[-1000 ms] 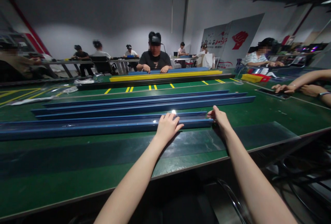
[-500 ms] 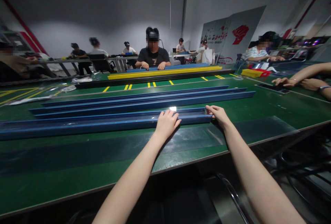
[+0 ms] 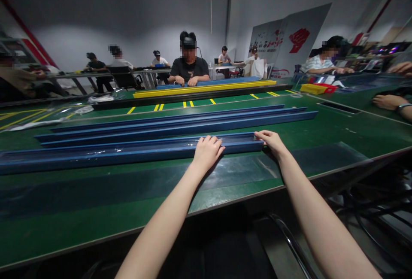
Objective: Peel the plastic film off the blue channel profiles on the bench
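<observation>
A long blue channel [image 3: 135, 153] with raised side walls lies across the table in front of me. Shiny clear film [image 3: 104, 151] glints along its trough. My left hand [image 3: 209, 152] is over the channel near its right end, fingers curled into the trough and thumb at the near wall. At the channel's right end my right hand [image 3: 270, 141] is pinched closed against the far corner. What sits between those fingertips is too small to make out. A wide clear plastic strip [image 3: 231, 171] lies flat on the table on my side of the channel, beneath my forearms.
More blue channels [image 3: 180, 126] lie just behind. Beyond them are a yellow channel [image 3: 206, 89] and a black one [image 3: 193, 98]. A person [image 3: 189, 66] sits opposite. At right, a co-worker's hand [image 3: 388, 101] rests near a dark rectangle [image 3: 339, 107]. The table edge [image 3: 238, 201] runs before me.
My hands have barely moved. Glints on the film in the trough have shifted, and a bright glare behind my left hand is gone. The co-worker's hands at right have drawn back from the dark rectangle.
</observation>
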`<state>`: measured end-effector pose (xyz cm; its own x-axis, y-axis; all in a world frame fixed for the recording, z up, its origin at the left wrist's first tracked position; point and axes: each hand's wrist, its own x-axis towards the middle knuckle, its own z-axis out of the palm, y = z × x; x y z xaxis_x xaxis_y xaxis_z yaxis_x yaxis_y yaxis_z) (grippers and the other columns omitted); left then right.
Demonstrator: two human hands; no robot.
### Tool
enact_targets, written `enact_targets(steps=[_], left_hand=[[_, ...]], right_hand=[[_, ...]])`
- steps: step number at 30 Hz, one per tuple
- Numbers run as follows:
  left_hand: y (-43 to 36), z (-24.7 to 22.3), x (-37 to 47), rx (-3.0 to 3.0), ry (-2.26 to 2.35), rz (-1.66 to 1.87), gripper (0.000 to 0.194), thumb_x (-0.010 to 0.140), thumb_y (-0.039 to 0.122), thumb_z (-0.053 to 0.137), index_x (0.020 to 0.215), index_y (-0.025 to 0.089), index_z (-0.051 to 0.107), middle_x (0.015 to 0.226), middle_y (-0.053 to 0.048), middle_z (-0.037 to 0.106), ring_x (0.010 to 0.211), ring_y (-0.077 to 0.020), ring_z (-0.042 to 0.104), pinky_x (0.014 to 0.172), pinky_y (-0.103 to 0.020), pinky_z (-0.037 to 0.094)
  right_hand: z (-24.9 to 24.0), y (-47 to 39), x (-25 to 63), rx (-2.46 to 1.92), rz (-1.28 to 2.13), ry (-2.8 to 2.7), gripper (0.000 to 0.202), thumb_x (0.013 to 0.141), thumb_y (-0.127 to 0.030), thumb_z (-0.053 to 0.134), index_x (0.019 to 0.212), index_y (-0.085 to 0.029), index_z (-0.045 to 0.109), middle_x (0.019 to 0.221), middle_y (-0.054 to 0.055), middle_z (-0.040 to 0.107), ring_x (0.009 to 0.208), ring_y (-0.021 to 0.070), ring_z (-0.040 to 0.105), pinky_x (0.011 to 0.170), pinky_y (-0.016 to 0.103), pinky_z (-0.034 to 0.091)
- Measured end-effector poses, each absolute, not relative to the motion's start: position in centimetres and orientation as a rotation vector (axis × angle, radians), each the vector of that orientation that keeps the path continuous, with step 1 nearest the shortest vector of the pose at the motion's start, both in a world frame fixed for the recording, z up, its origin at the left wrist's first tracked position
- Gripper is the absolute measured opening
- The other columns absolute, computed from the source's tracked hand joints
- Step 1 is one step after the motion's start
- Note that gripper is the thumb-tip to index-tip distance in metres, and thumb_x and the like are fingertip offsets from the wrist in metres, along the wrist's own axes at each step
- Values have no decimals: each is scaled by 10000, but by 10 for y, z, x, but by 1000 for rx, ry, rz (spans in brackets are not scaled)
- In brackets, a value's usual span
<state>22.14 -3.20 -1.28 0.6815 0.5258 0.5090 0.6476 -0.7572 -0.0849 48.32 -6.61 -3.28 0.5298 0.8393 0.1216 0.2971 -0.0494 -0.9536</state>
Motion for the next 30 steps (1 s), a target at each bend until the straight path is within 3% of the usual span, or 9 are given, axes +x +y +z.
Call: enact_targets(steps=[17, 30], left_hand=[[-36, -11, 223, -2659, -974, -650, 217, 865, 317, 427, 841, 170, 585, 815, -47, 640, 780, -179, 560, 692, -305, 323], [-37, -13, 224, -2620, -953, -650, 245, 875, 316, 374, 883, 174, 573, 915, -73, 602, 865, -200, 514, 704, -322, 335]], right_hand=[[-33, -67, 482, -1608, 570, -983, 377, 517, -518, 652, 625, -165, 576, 586, 1, 546, 511, 78, 421, 442, 204, 312], [-36, -64, 487, -1583, 605, -975, 342, 494, -476, 667, 619, -166, 594, 582, 3, 556, 510, 85, 433, 455, 219, 325]])
